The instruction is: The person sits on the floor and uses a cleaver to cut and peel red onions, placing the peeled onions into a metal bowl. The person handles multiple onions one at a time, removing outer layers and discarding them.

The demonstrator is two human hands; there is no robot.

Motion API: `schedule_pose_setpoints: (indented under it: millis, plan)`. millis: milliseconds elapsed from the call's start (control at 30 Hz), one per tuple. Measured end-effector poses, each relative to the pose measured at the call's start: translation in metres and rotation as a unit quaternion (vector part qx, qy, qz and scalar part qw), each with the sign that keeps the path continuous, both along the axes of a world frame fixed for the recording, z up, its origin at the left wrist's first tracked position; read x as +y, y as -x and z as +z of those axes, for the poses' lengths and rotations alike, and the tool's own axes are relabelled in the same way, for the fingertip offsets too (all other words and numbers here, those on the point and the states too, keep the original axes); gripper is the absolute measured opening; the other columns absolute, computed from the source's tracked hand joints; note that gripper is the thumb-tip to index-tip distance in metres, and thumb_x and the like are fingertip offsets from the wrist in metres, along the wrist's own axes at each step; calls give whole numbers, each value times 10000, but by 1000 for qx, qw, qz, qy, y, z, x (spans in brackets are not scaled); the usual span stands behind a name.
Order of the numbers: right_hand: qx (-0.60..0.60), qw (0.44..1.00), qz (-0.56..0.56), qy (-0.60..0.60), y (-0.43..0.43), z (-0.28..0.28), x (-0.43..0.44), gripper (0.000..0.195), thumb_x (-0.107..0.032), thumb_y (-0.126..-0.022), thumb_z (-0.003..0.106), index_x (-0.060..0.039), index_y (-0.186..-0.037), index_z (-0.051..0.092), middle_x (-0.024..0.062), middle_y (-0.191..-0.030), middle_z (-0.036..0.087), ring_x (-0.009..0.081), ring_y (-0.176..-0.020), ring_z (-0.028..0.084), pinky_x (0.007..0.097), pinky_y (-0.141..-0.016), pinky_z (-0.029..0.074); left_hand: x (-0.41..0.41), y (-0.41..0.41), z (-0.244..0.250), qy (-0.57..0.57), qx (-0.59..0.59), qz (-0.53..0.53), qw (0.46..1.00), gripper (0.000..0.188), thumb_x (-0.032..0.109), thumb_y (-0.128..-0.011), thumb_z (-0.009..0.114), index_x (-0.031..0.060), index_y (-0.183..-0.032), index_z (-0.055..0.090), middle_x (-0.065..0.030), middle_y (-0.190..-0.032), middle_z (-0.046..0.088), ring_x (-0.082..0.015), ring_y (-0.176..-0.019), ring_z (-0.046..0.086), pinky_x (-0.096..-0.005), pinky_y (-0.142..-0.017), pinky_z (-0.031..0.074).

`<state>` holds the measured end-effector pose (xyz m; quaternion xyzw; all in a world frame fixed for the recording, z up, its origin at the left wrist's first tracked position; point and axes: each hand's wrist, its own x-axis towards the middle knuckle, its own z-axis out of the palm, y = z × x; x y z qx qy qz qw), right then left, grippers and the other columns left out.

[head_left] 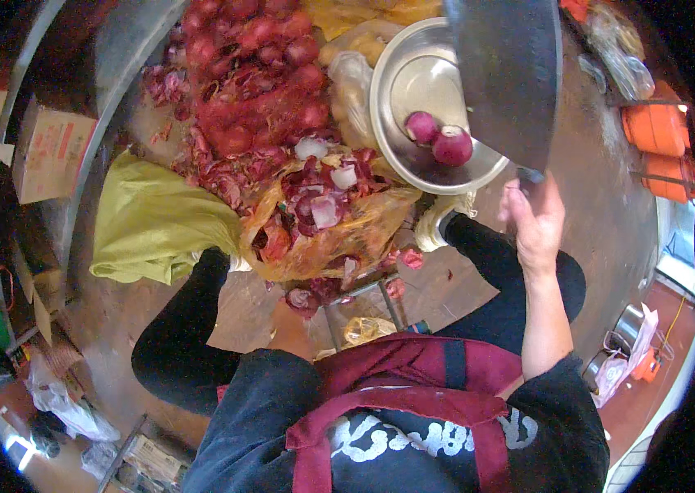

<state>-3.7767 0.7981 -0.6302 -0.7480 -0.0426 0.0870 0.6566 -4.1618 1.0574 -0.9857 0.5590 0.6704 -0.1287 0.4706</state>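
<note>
My right hand grips the dark handle of a large cleaver. Its broad blade rises close to the camera and covers the right part of a stainless steel basin. Two red onions, one smaller and one larger, lie in the basin. Between my feet an orange plastic bag holds onion skins and cut pale onion ends. I cannot see my left hand; my left sleeve hangs low beside the apron.
Beyond the bag sits a red mesh sack of onions, with loose skins around it. A yellow-green sack lies left. A clear plastic bag touches the basin. Orange containers stand right; a cardboard box is far left.
</note>
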Motion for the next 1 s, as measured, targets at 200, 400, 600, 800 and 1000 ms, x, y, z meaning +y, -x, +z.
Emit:
schedule_pose_setpoints:
  millis: [200,400,600,800,1000]
  plan:
    - [15,998,27,55,-10,-8,-1,282,-122,-874,599,-12,-1105,482,22,-805,551,86,-632,533,227,-577,465,-9,18,-45,60,-26,-83,994,719,315,-593,844,16,-1150,501,-138,-1065,595,-323,-973,569,-418,-840,458]
    - [44,994,38,92,-15,-9,9,352,-118,-864,613,-5,-1168,476,25,-839,562,77,-625,536,216,-576,467,-7,45,-117,49,-48,-158,985,745,290,-559,861,41,-1159,498,-134,-1106,590,-325,-995,563,-416,-851,452]
    - [37,989,43,136,-7,-15,3,408,-121,-848,638,-9,-1208,481,9,-830,567,64,-619,524,206,-571,453,6,-29,-50,91,-239,-133,957,722,170,-516,858,31,-1135,513,-140,-1033,625,-287,-948,607,-369,-830,477]
    - [48,989,84,108,-2,-12,12,424,-92,-848,619,-18,-1242,481,-19,-791,554,50,-613,502,198,-567,430,19,-6,-89,141,-235,-190,943,627,106,-544,826,19,-1096,540,-68,-848,662,-255,-860,625,-365,-808,492]
    - [52,991,94,83,4,-12,18,417,-114,-826,634,-30,-1216,514,-17,-767,581,50,-639,515,209,-607,434,17,-97,47,51,26,-425,903,863,332,-579,798,-7,-1269,406,-180,-1217,537,-300,-1109,533,-364,-939,436]
